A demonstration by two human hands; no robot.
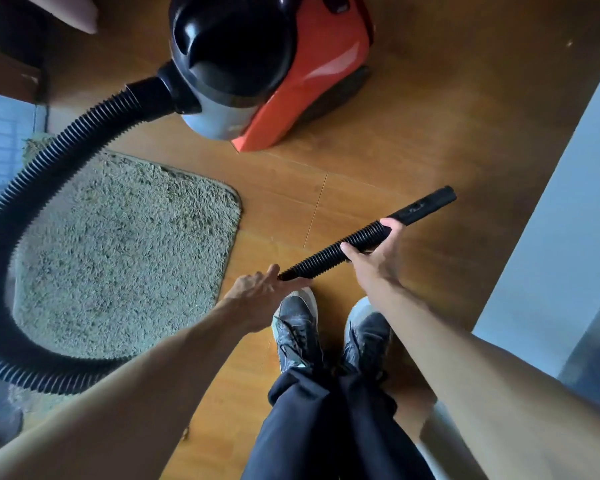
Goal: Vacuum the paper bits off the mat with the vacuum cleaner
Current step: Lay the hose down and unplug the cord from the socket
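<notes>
Presently standing just off the mat's (118, 244) right edge, shoes (298, 327) on bare wood floor (413, 116). Vacuum cleaner (274, 64), orange and black, sits beyond the mat's far right corner. Its hose (66, 140) leaves the body, arcs over the mat's left side, then passes under the left forearm.

Right hand (374, 261) holds the ribbed hose just behind the rigid tube end (426, 204), fingers (392, 226) curled round and clamped on it. Tube end points away from the mat, raised off the floor. Left hand (260, 292) takes the hose lower down, thumb above, fingers below, pinching it; grip looks light.

Judgement: the two-hand hold gathers slack and lets the stiff end be steered round toward the mat. Suction end not yet over the pile.

Hard to make out:
- No paper bits readable in the shaggy pile; texture and blur hide them.
- Mat's left edge and part of the hose loop are cut off by the frame.
- Hose between the loop and the left hand is hidden by the arm.
- No floor head seen on the tube end.
- Switch and cord not seen.
</notes>
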